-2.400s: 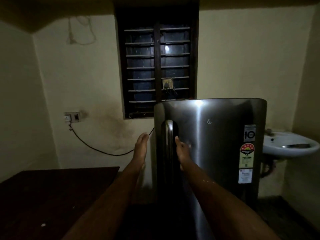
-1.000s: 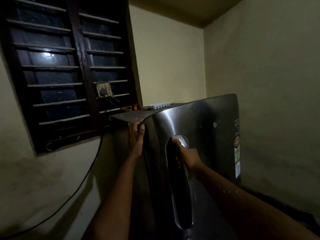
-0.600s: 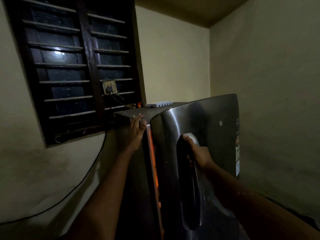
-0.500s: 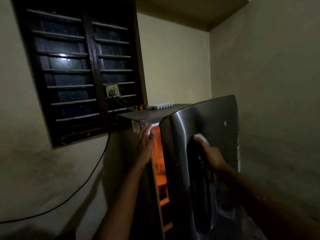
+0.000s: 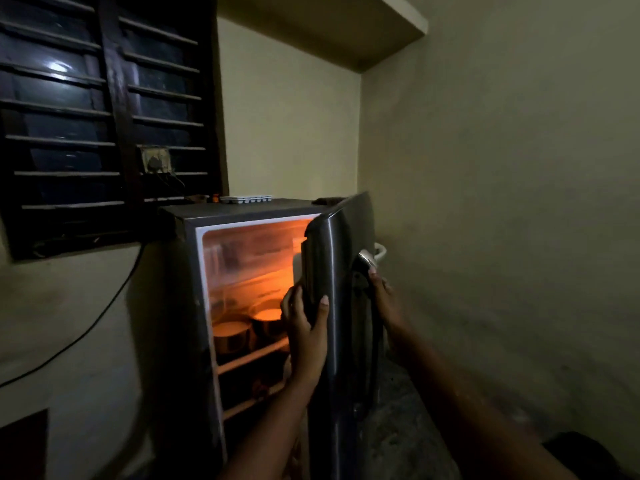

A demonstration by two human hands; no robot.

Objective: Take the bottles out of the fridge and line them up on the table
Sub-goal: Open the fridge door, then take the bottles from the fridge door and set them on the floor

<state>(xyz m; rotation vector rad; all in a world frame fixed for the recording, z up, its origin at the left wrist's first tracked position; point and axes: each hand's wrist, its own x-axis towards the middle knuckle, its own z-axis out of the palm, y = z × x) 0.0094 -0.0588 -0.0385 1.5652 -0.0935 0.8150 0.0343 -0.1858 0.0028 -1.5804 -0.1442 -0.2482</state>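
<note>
Two bare forearms reach up from the bottom of the view toward a steel fridge (image 5: 194,306) in a dim room. Nearest, the left hand (image 5: 306,327) clasps the free edge of the fridge door (image 5: 341,341), thumb on the outer face and fingers (image 5: 287,303) curled round the inner side. Just beyond, the right hand (image 5: 382,296) is closed around the door's curved handle (image 5: 365,263). The door stands partly open, edge-on to the camera. Inside, an orange glow lights the shelves (image 5: 251,356); two round metal pots (image 5: 232,336) sit side by side on the upper shelf. Bottles cannot be made out in the lit part; the lower shelves are too dark to read. On the fridge top lies a white ice tray (image 5: 246,199). Behind and to the left is a dark barred window (image 5: 104,109), with a cable (image 5: 86,327) trailing down the wall. A dark table corner (image 5: 22,441) shows at the lower left.
</note>
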